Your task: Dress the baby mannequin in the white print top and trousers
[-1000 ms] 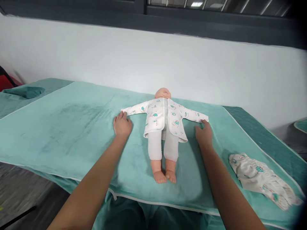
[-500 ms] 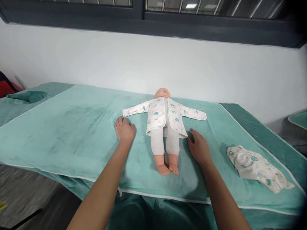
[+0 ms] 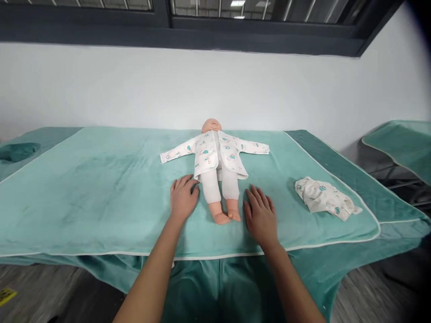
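Observation:
On its back lies a baby doll [image 3: 211, 124], head toward the wall and bare feet toward me. It wears a white printed jacket [image 3: 206, 154], unfastened down the front, with both sleeves spread out sideways. The legs are white down to the shins. My left hand [image 3: 183, 197] rests flat beside the doll's leg, close to the jacket's lower corner, holding nothing. On the other side my right hand [image 3: 261, 214] lies with fingers stretched out on the green cover, apart from the doll's feet. A crumpled printed white garment [image 3: 325, 197] sits off to the right.
A light green blanket [image 3: 111, 202] with white piping covers the table, over a darker green cover [image 3: 323, 152]. Behind stand a white wall [image 3: 141, 89] and a dark window frame [image 3: 256, 38]. Another green-covered surface [image 3: 404, 139] is at the right.
My left hand has moved nearer to the doll's leg and the jacket hem. My right hand has drawn slightly toward the feet. The view has shifted to the right; the doll looks unmoved.

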Demonstrator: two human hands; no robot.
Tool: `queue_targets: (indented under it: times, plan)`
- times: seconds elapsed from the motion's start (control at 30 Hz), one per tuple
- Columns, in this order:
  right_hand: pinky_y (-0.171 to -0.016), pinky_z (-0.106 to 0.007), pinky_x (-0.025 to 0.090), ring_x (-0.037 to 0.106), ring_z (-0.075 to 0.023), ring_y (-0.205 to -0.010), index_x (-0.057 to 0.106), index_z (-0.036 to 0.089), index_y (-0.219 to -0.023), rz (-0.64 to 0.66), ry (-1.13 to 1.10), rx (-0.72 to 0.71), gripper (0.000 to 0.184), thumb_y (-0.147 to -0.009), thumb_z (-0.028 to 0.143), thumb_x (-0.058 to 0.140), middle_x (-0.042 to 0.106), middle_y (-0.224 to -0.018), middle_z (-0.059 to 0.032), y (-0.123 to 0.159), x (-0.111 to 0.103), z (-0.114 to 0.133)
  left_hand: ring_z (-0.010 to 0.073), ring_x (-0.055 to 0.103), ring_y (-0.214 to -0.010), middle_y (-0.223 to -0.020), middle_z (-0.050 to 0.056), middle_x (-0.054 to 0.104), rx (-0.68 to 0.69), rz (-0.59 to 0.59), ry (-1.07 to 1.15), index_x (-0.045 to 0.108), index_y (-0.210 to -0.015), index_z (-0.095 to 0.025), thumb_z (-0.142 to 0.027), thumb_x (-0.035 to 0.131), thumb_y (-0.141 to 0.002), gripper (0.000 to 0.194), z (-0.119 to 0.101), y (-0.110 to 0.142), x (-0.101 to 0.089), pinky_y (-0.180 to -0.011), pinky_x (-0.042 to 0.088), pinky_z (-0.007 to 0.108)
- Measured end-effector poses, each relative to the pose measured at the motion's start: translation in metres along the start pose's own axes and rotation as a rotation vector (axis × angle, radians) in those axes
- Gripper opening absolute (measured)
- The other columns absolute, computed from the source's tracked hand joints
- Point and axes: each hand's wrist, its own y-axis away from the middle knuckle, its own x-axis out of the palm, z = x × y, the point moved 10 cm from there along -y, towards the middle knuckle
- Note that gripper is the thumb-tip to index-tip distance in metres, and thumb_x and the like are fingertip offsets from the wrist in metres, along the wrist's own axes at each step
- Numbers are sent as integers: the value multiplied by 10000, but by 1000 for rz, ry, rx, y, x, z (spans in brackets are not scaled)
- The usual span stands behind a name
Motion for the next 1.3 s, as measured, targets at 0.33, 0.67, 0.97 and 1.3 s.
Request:
queue_targets:
  times: [0.33,0.67,0.97,1.3]
  plan:
    - [-1120,-546,325,311,-365,-1480,452,261,-1499,109,17,-28,526,-980,343,475,276,-1636,-158,-50,16,5,338,478,-1347,-1473,98,542,39,7,-43,620,-1312,-282,-236,493,-905,429,-12,0,2,-1134,307,530]
    - [-1161,-520,281,416,-307,-1420,582,144,-1339,43,-104,107,432,-972,304,419,502,-1510,-140,-71,25,-17,298,522,-1307,-1409,60,608,-1,-57,37,611,-1345,-301,-212,460,-911,468,-6,3,-3,-1154,303,480]
    - [-1161,-508,287,410,-297,-1424,550,178,-1405,18,-113,120,458,-969,267,440,497,-1514,-131,-56,10,-13,326,484,-1336,-1466,74,552,53,-46,-65,672,-1260,-275,-219,438,-927,411,-9,4,-2,-1114,340,507]
    - [-1125,-476,391,456,-266,-1381,563,179,-1338,-153,-319,22,410,-952,302,502,493,-1491,-158,19,-55,-67,356,495,-1330,-1456,141,536,45,-27,-80,691,-1130,-219,-285,455,-930,317,-7,14,-3,-1097,371,544]
